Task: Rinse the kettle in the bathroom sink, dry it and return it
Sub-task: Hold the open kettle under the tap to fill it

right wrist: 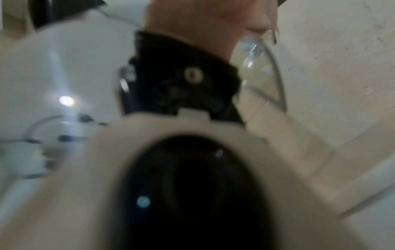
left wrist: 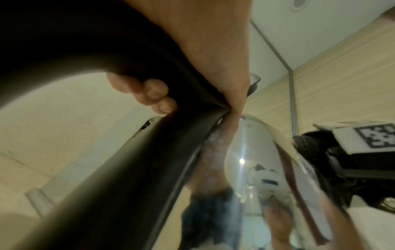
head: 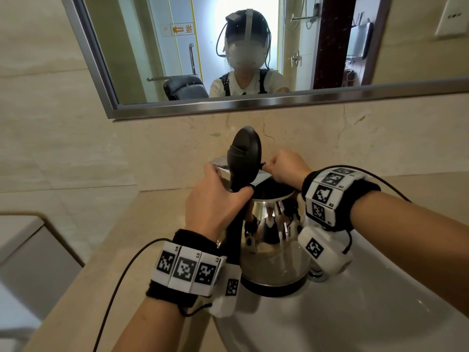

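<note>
You had the kettle (head: 275, 240) upright over the white sink (head: 380, 313), its black base just above the basin's rear rim and close to the beige counter (head: 106, 250). Your left hand (head: 215, 199) was wrapped round the black handle (head: 234, 224) near its top, thumb across the near side; the left wrist view showed your curled fingertips (left wrist: 159, 99) coming round the far side of that handle (left wrist: 136, 160), with the shiny steel body (left wrist: 252, 160) just beside it. The black lid (head: 245, 153) stood hinged up, almost vertical, and the kettle's dark mouth lay open beneath it. Your right hand (head: 285, 166) was at the lid's right edge, fingers curled in and pinching a small part there; exactly what they pinched was too small to tell. The right wrist view was blurred and showed only the heel of your hand (right wrist: 203, 22) above the black wrist strap (right wrist: 181, 76), and nothing of the fingers. A chrome spout (head: 243, 171) crossed behind the lid, between your two hands; whether it touched the kettle could not be told. The mirror (head: 253, 59) on the marble wall reflected you standing at the counter. A black cable (head: 119, 283) ran from your left wristband down toward you.
</note>
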`<state>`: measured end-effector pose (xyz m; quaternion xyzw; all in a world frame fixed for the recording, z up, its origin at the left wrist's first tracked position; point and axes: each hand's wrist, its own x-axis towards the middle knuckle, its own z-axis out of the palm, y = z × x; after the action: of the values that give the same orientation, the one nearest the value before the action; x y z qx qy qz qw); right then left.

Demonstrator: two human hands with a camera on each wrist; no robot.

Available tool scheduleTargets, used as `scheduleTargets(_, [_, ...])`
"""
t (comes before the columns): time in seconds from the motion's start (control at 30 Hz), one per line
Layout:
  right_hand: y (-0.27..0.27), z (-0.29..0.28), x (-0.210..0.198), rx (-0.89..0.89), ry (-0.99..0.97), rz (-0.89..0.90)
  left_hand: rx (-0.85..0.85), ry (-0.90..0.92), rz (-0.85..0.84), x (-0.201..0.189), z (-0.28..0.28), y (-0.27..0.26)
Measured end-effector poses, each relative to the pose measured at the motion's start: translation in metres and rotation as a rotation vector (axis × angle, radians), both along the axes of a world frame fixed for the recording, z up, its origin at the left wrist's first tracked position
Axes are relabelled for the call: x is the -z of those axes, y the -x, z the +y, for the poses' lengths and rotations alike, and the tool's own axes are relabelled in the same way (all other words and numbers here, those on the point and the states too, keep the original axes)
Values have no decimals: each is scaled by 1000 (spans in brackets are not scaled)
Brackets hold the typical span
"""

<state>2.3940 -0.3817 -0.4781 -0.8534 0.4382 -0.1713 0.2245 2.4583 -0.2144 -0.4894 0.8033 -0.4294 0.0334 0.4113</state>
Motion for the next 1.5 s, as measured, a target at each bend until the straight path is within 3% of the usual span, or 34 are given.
scheduleTargets(1.03, [-1,0,0,24,-4,7,-6,4,-41,2,-2,-2])
scheduleTargets(1.5, [18,18,-16,7,-203,-69,-5,9,-37,3,-3,-3])
